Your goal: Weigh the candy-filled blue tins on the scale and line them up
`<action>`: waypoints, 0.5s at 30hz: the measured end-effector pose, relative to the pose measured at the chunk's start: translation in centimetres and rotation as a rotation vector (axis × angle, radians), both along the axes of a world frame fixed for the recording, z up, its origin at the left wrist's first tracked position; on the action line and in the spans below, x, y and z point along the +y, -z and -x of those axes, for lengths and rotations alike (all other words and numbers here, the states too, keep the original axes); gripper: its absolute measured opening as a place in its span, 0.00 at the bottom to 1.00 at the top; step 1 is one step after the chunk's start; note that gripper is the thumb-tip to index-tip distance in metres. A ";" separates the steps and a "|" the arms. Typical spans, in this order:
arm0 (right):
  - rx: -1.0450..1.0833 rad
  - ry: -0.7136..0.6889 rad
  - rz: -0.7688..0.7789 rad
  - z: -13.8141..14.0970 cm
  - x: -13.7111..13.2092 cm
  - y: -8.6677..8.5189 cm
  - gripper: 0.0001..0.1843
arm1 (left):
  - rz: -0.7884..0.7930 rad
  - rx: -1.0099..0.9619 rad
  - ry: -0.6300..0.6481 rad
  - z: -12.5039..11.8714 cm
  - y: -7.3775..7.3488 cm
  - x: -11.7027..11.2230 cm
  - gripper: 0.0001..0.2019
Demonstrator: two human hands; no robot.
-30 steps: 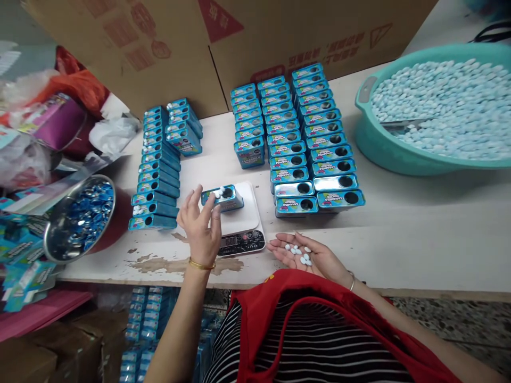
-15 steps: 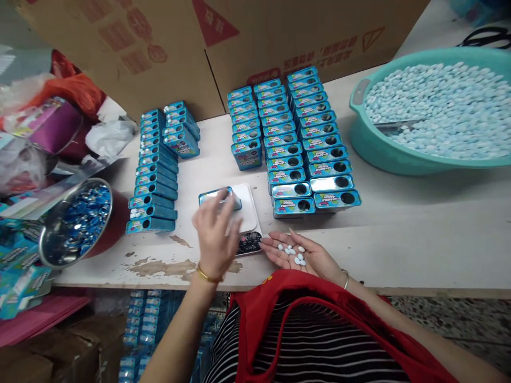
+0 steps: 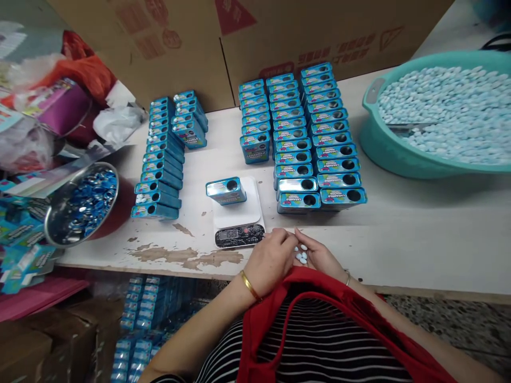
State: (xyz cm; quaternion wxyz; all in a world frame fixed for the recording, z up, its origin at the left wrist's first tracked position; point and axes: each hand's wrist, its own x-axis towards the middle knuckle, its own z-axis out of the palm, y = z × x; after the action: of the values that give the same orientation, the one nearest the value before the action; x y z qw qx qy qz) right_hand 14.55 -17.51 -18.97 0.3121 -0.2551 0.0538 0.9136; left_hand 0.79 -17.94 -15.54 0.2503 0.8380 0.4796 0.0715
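A blue tin [image 3: 225, 190] with a round hole in its top stands on a small white scale [image 3: 238, 214] whose display is lit. My right hand [image 3: 319, 256] lies palm up at the table's front edge, cupping a few pale blue candies [image 3: 301, 255]. My left hand [image 3: 269, 259] reaches into that palm, its fingertips on the candies. Whether it has pinched any I cannot tell.
Rows of blue tins [image 3: 309, 135] stand behind the scale, more tins [image 3: 162, 159] to its left. A teal basin [image 3: 399, 154] full of candies sits at the right. A metal bowl [image 3: 82, 205] of blue pieces stands at the left. A cardboard box [image 3: 247, 37] lines the back.
My left hand left the tin on the scale and moved right and back to my right palm. The candies that lay on the tin's top are gone.
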 end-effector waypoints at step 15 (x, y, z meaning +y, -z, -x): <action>-0.002 0.045 0.152 0.6 0.0 0.1 0.10 | -0.109 -0.030 0.036 0.8 0.5 0.1 0.08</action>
State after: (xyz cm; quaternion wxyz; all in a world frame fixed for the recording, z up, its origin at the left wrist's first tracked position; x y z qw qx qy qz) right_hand 13.97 -17.56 -19.05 0.3125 -0.2776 0.1285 0.8993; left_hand 0.00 -17.86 -16.00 0.2127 0.8578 0.4559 0.1053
